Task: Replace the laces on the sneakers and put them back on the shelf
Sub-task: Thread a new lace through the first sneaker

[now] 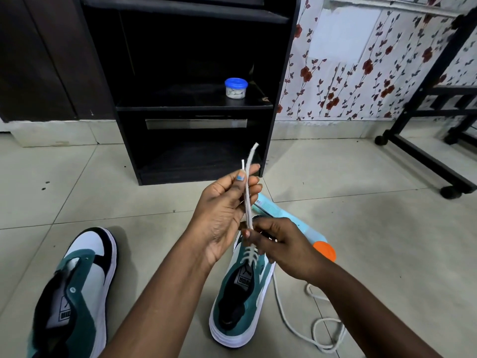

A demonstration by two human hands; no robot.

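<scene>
White round laces (248,192) rose from the half-laced teal suede sneaker (241,293) on the tiled floor (361,228), pinched by left hand (227,210) fingers above and right hand (281,246) fingers below. Its unlaced mate (74,293) lay left; the black shelf (193,107) stood behind.

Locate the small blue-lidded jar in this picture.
In the head view, the blue-lidded jar stands towards the right end of the black cabinet's middle shelf, above and beyond both hands.
</scene>
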